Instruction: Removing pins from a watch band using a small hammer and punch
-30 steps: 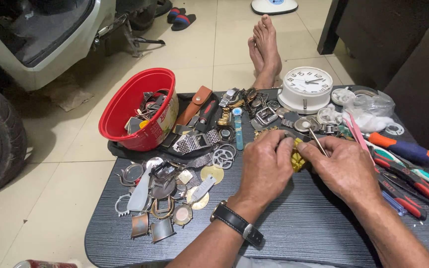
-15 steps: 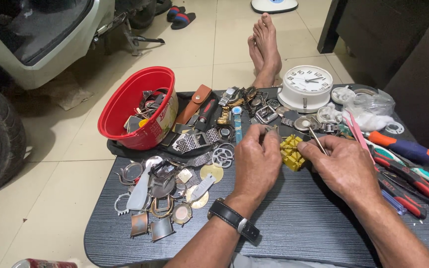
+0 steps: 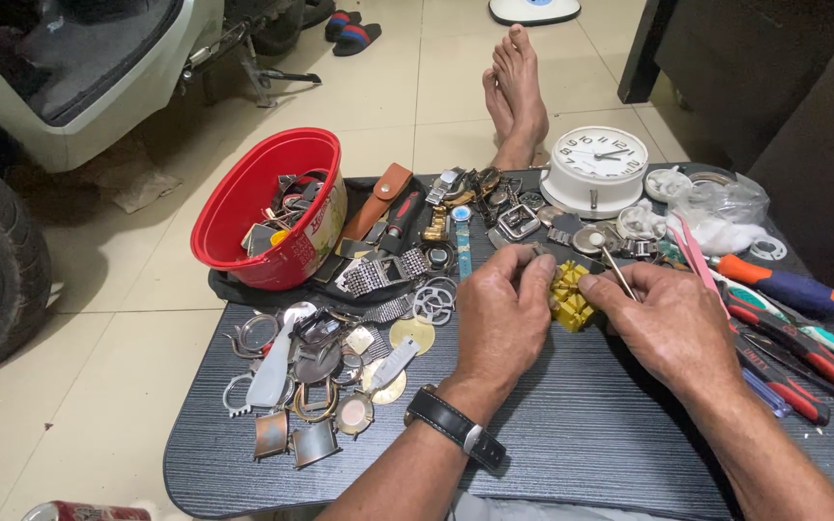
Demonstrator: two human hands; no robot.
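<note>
L hand (image 3: 502,314) pinched on yellow holder block (image 3: 569,296) on worktop (image 3: 571,444); R hand (image 3: 673,323) clamped on tweezers (image 3: 618,273), tip just above block.

Holder block (image 3: 569,297) sits on the table (image 3: 571,453) between both hands. Bowl (image 3: 272,207) lies far left, clock (image 3: 596,169) behind, screwdrivers (image 3: 784,318) right.

Pale tiled floor (image 3: 407,106), dark cabinet (image 3: 736,58), parked scooter (image 3: 79,68) behind.

Both hands, left (image 3: 502,314) and right (image 3: 673,323), at a yellow block (image 3: 569,297) on the dark table (image 3: 571,453).
</note>
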